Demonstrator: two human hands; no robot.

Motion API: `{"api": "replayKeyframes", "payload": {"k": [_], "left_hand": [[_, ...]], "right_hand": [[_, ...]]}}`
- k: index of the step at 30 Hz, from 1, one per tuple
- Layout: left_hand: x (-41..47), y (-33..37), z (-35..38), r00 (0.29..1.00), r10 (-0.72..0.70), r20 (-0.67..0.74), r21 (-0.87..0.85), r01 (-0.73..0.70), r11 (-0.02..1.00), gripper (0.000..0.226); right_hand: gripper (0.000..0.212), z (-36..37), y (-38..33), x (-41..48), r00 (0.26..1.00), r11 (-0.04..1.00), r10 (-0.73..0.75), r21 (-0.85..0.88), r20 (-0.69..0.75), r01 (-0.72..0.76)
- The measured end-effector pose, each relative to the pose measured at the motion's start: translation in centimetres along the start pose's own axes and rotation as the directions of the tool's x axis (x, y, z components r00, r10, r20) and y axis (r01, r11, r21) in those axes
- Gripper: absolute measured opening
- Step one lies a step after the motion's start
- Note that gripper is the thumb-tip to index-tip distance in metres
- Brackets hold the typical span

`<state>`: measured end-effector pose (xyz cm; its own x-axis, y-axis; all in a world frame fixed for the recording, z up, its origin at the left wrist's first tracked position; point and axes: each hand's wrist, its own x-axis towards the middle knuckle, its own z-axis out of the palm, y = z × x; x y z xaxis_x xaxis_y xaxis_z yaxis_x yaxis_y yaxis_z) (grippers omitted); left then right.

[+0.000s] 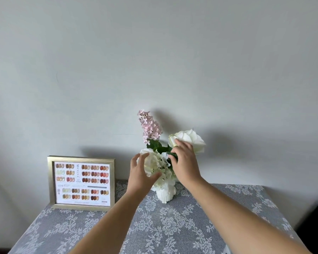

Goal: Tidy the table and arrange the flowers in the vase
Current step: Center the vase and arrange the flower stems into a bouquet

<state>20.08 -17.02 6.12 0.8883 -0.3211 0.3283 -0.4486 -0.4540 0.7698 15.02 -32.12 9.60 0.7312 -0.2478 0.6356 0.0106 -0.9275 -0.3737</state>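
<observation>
Vase (pixel 166 194) at frame centre on desk (pixel 173 235). Left hand (pixel 140 173) spread wide on white hydrangea (pixel 157 165); right hand (pixel 184 162) loosely open at white rose (pixel 189 139). Risk: sideways push tips narrow vase.

text: "MICELEC"-like heading, set vertically, only partly legible | carrier: printed nail-colour chart (pixel 82 184) held in gold picture frame (pixel 50 182) | number: "024" read at chart's left, mid-height | other print: small captions under swatches and a dark bar, too small to be read | elsewhere: no lettering seen
</observation>
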Motion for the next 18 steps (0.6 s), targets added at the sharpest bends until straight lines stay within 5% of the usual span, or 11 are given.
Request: {"api": "replayKeyframes", "payload": {"k": [5,9,12,15,18], "left_hand": [[0.1,-0.5,0.3,1.0,0.004,-0.025,0.014,-0.003,1.0,0.07],[0.1,-0.8,0.6,0.999,0.002,-0.038,0.018,-0.002,1.0,0.073],[0.1,-0.9,0.7,0.999,0.009,-0.043,0.018,-0.008,1.0,0.073],[0.2,-0.9,0.7,0.999,0.01,-0.044,0.023,-0.009,1.0,0.073],[0.3,-0.8,0.8,0.999,0.011,-0.044,0.025,-0.01,1.0,0.072]], "right_hand": [[0.01,-1.0,0.9,0.1,1.0,1.0,0.001,-0.012,0.01,-0.001],[0.026,-2.4,2.5,0.3,0.987,0.989,0.114,-0.078,-0.113,-0.123],[0.032,-3.0,3.9,0.5,0.917,0.925,0.359,0.199,-0.177,-0.324],[0.043,-3.2,4.9,0.9,0.796,0.72,0.592,0.525,-0.124,-0.454],[0.048,-2.7,5.3,0.7,0.756,0.647,0.653,0.486,0.043,-0.587]]}}
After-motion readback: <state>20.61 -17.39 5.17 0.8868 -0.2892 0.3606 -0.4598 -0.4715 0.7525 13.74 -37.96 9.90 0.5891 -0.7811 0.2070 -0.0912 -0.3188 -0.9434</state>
